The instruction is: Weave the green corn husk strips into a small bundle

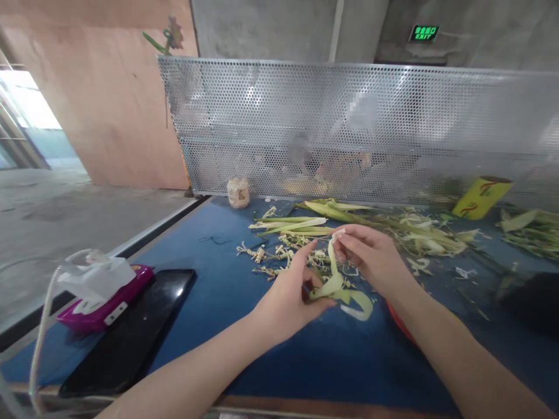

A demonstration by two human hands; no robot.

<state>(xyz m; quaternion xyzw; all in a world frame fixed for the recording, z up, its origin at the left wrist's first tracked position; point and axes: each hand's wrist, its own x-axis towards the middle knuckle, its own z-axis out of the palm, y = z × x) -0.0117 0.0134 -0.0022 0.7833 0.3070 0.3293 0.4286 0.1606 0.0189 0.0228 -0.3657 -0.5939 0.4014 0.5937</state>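
Note:
A pale green strip of leaf, like corn husk (pixel 335 280), runs between my two hands above the blue table. My left hand (pixel 292 294) pinches its lower part between thumb and fingers, and a loose curl hangs to the right. Higher up, my right hand (pixel 373 256) holds the strip's whitish top end at its fingertips. Just behind my hands lie several small knotted husk pieces (pixel 259 254). Longer green husk leaves (pixel 297 224) rest farther back. Part of a red rim (pixel 399 323) shows under my right forearm; the rest of that object is hidden.
A black phone or tablet (pixel 135 331) and a purple power strip (pixel 102 308) with a white charger (pixel 102 279) lie at left. A perforated metal screen (pixel 271 116) borders the back. Near it stand a jar (pixel 238 193), a tilted yellow tube (pixel 480 198) and husk scraps (pixel 430 238).

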